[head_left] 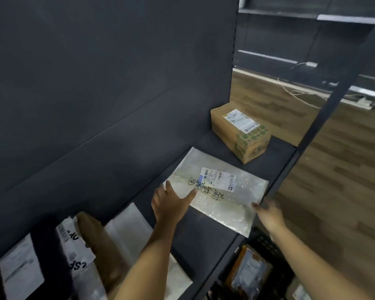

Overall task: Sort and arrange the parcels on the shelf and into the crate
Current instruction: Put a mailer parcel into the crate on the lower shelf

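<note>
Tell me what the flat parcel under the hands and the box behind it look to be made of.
Flat parcel: seemingly a silvery plastic bubble mailer, given its glossy, dimpled surface. It carries a white printed label and handwriting.
Box: brown corrugated cardboard, matte, with a green printed pattern and a white label on top.

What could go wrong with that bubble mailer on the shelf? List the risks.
1. The bubble mailer overhangs the shelf's front edge; it might slip toward the black crate below.
2. The left hand only rests flat on it and the right hand touches its edge, so a slippery surface may slide.
</note>
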